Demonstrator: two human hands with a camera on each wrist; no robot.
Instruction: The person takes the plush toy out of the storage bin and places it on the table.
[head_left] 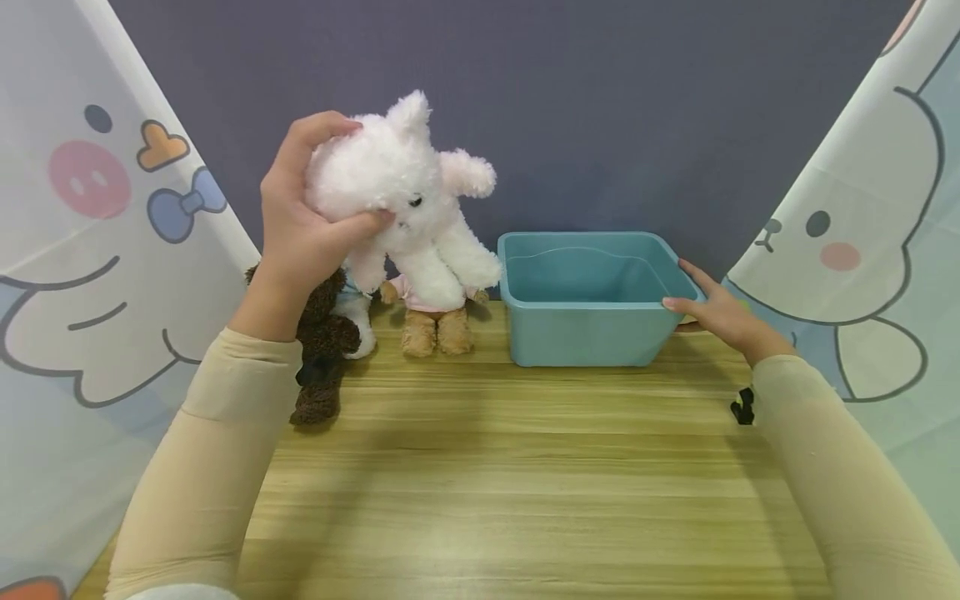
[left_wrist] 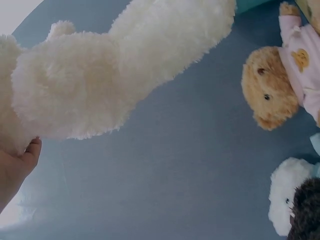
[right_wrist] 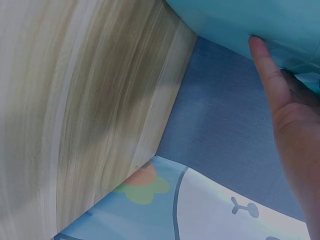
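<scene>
Your left hand (head_left: 300, 221) curls round the head of the white plush toy (head_left: 408, 204), thumb under and fingers over, so its body hangs free above the table (head_left: 480, 483), lifted clear of the brown bear (head_left: 322, 342) and tan bear (head_left: 435, 321) below it. Your right hand (head_left: 716, 312) lies spread against the near right rim of the teal bin (head_left: 585, 333), probably steadying it. The toy hangs left of the bin, well apart from your right hand.

white plush toy (left_wrist: 115, 75) against left hand (left_wrist: 15, 167), tan bear in pink shirt (left_wrist: 280, 82) at right
</scene>
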